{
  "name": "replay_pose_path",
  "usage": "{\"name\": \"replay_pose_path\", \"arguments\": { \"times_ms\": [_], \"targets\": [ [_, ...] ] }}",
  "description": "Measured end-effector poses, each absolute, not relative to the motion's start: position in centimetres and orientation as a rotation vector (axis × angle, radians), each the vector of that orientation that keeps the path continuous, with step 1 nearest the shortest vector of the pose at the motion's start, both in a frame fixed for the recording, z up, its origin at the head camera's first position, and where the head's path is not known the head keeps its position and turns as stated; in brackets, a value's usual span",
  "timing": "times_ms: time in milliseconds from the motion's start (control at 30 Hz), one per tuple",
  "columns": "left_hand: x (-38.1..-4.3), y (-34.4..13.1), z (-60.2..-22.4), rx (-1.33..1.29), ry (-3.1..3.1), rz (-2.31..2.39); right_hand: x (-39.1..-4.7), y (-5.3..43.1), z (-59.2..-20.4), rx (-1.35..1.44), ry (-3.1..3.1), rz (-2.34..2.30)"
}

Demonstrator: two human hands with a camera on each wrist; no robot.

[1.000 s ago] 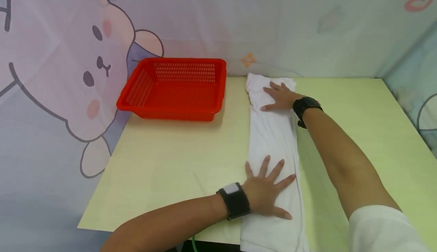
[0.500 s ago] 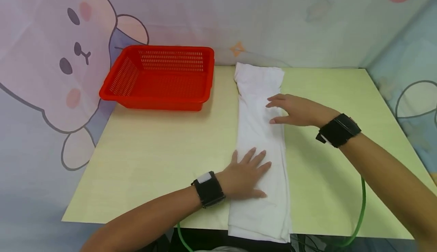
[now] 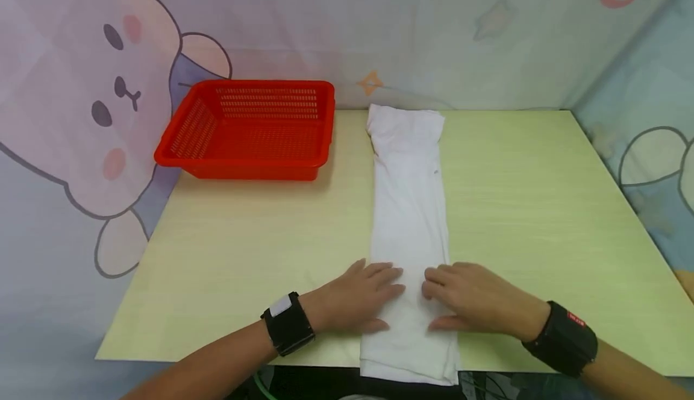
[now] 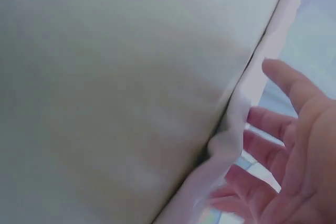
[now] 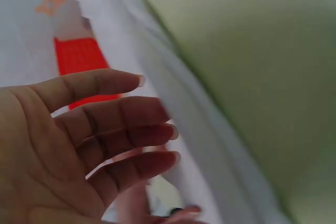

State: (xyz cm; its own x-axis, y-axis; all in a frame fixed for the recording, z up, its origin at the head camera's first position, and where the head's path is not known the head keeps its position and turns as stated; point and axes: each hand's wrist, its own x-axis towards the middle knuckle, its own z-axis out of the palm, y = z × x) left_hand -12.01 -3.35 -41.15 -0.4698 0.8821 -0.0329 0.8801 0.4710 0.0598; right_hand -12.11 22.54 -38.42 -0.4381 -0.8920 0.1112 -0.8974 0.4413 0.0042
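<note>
A white cloth (image 3: 410,207), folded into a long strip, lies from the table's back edge to just past its front edge. Over its near left side is my left hand (image 3: 355,297), fingers loosely extended; in the left wrist view the fingertips reach the cloth's edge (image 4: 231,140). My right hand (image 3: 477,300) is over the near right side with fingers slightly bent. In the right wrist view the right fingers (image 5: 126,109) are spread beside the cloth's layered edge (image 5: 173,87), and nothing is pinched between them. Whether these fingertips press on the cloth cannot be told.
A red plastic basket (image 3: 255,171) with slotted walls stands at the table's back left. The pale yellow table (image 3: 260,237) extends on both sides of the cloth. A printed curtain (image 3: 303,20) hangs behind it. Each wrist wears a black band (image 3: 564,337).
My right hand has left the far end of the cloth and come down to the near part. The left hand has slid left toward the cloth's left edge. The cloth lies as before.
</note>
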Motion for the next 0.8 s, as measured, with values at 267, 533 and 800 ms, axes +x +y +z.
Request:
{"name": "replay_pose_path", "arguments": {
  "times_ms": [267,533,800],
  "targets": [
    [-9.6,-4.1,-41.2,1.698,2.585,0.090,-7.4,21.1,-40.8,1.643,-2.667,0.087],
    [-8.4,-4.3,-40.8,1.673,2.480,0.031,-5.7,20.3,-40.9,1.630,-2.670,-0.196],
    [-7.6,-4.2,-41.3,1.695,2.505,-0.229,-6.0,20.9,-40.2,1.671,-2.633,-0.234]
  ]
}}
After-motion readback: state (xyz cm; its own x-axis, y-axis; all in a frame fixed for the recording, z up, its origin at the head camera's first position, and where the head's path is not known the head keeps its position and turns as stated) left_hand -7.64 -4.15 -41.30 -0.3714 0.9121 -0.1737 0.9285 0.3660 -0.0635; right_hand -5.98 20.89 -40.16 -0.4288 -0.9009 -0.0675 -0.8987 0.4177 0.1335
